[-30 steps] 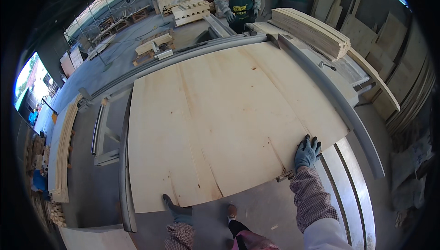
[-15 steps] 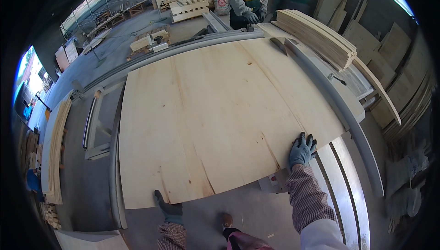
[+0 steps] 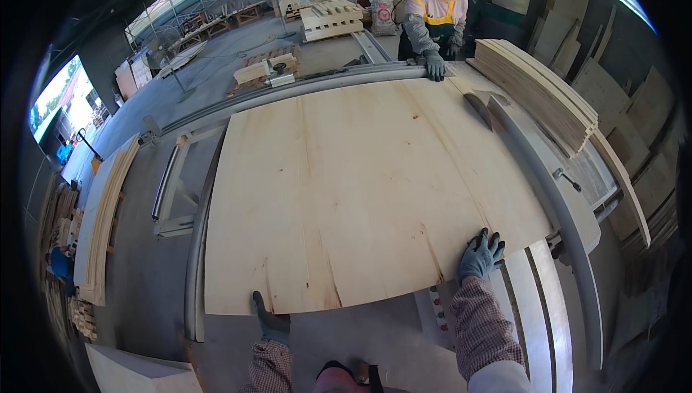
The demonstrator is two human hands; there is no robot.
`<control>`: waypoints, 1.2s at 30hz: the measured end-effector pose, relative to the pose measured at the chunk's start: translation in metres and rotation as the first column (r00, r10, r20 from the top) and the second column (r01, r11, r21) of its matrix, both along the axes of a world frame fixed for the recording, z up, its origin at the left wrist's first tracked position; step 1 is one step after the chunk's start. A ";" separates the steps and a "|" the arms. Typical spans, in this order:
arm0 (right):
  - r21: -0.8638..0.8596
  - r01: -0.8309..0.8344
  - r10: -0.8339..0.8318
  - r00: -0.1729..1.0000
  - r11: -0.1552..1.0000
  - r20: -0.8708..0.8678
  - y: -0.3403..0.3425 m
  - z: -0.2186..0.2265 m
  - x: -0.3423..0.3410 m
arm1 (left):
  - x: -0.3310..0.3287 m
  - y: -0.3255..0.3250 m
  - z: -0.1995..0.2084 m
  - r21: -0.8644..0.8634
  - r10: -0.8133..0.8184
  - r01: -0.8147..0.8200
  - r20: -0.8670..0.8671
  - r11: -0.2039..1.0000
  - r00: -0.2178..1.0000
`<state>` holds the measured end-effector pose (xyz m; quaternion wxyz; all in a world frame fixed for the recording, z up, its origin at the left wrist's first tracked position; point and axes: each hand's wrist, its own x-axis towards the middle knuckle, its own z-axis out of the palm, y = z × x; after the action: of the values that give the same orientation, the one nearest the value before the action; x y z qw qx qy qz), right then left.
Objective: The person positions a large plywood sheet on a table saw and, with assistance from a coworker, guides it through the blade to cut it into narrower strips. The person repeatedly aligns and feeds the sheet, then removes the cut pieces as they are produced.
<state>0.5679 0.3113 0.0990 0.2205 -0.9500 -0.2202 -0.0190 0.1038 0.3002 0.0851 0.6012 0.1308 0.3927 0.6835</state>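
A large pale plywood sheet [image 3: 360, 191] lies across a saw table in front of me. My left hand [image 3: 272, 321], in a grey glove, grips its near edge toward the left. The thumb rests on top and the other fingers are hidden beneath. Near the right corner, my gloved right hand [image 3: 481, 256] lies on the sheet with fingers spread. Along the sheet's right side runs a long grey metal fence [image 3: 530, 155]. A dark curved saw blade [image 3: 478, 109] stands by the sheet's far right part.
Across the table, a co-worker's gloved hand [image 3: 434, 65] is at the sheet's far edge. Stacked boards [image 3: 537, 90] sit right of the fence. A slotted metal table [image 3: 537, 306] extends beside my right arm. More boards [image 3: 108, 220] are piled at left, near a roller frame [image 3: 173, 184].
The sheet has slid forward, its far edge now farther past the blade, with both my hands still on it. The co-worker's hand has reached out to the far edge. My view has shifted.
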 end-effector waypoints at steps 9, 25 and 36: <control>0.007 -0.008 0.008 1.000 1.000 0.013 -0.001 0.001 -0.007 | 0.002 0.004 0.004 -0.066 0.087 -0.085 0.037 0.994 0.995; -0.001 0.015 -0.015 1.000 1.000 0.015 0.000 -0.002 -0.020 | -0.020 0.005 0.005 -0.109 -0.019 0.028 0.081 0.994 0.997; 0.011 0.023 -0.024 1.000 1.000 0.013 -0.004 -0.004 -0.031 | -0.045 0.012 -0.021 -0.113 -0.069 0.081 0.103 0.990 0.992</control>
<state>0.5369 0.3074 0.0954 0.2241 -0.9512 -0.2103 -0.0290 0.0586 0.3117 0.0642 0.6520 0.0761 0.3966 0.6418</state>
